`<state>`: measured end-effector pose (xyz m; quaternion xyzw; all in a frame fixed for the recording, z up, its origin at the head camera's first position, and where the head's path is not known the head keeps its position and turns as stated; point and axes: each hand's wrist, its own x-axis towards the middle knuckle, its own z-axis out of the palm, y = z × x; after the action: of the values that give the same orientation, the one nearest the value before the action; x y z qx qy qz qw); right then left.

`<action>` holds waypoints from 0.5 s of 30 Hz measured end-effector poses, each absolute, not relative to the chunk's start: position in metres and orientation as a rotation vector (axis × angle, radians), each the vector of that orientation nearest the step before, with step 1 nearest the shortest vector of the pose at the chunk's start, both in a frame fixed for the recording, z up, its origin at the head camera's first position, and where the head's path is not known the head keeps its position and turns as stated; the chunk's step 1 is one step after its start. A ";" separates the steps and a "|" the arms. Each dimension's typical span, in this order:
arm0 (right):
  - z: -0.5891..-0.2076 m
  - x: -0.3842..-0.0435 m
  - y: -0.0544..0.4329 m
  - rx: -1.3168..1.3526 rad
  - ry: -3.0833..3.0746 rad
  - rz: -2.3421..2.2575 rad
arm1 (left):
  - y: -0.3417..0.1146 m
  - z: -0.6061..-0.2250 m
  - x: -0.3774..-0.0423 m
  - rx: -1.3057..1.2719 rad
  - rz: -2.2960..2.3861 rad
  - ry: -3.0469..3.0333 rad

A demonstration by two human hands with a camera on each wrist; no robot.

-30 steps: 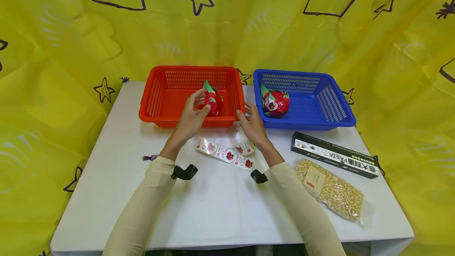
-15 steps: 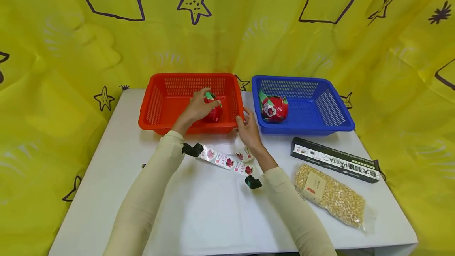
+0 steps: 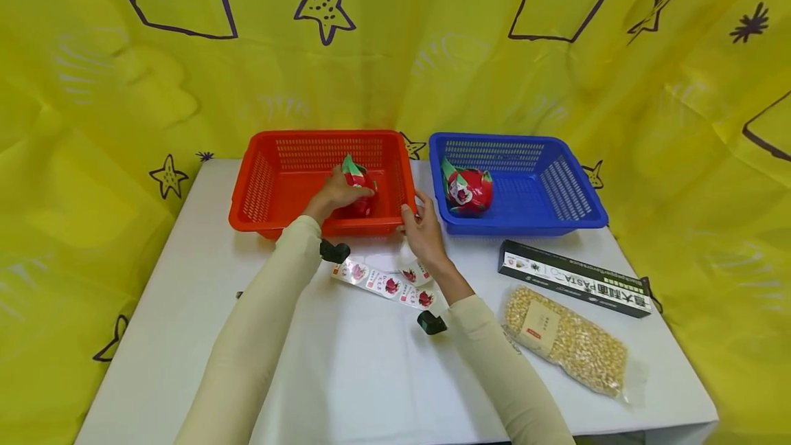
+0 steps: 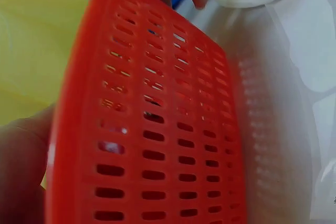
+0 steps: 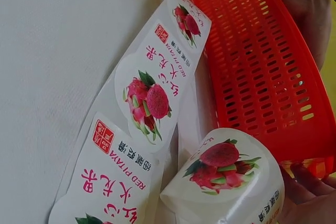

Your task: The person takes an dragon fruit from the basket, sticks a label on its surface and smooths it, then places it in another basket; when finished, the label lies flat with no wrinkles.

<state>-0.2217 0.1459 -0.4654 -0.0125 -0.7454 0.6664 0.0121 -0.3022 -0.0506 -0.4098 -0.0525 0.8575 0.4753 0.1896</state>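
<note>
In the head view a pink-red dragon fruit (image 3: 360,206) with green leaf tips lies in the right part of the red basket (image 3: 290,229). My left hand (image 3: 336,196) reaches over the basket's front rim and grips this fruit, thumb on its near side; the fingers are partly hidden. At the front right corner of the same basket, my right hand (image 3: 424,231) holds the rim, its thumb on top. A strip of dragon fruit stickers (image 3: 383,284) lies just in front, and the right wrist view shows its curled end (image 5: 226,171) beside that hand.
To the right stands a blue basket (image 3: 525,225) with another dragon fruit (image 3: 469,191) bearing a sticker. A black pasta box (image 3: 575,279) and a bag of corn kernels (image 3: 568,342) lie at the table's right. A yellow patterned curtain (image 3: 371,81) hangs behind.
My left hand has come down over the dragon fruit in the red basket and closed round it. The right hand stays at the basket's corner. The head view has shifted slightly.
</note>
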 end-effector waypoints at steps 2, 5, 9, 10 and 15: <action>-0.464 -0.222 0.145 -0.027 -2.333 2.066 | -0.053 -0.412 -0.304 -0.149 1.390 2.367; -0.463 -0.223 0.144 -0.019 -2.350 2.047 | -0.054 -0.416 -0.305 -0.146 1.453 2.323; -0.462 -0.223 0.145 -0.029 -2.357 2.040 | -0.055 -0.418 -0.306 -0.163 1.484 2.288; -0.462 -0.223 0.145 -0.030 -2.357 2.038 | -0.055 -0.419 -0.306 -0.175 1.475 2.284; -0.466 -0.223 0.146 -0.046 -2.374 2.034 | -0.053 -0.420 -0.305 -0.238 1.431 2.284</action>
<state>-0.2229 0.1457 -0.4656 -0.0148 -0.7591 0.6507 0.0076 -0.3052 -0.0531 -0.4204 -0.0860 0.8241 0.5165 0.2162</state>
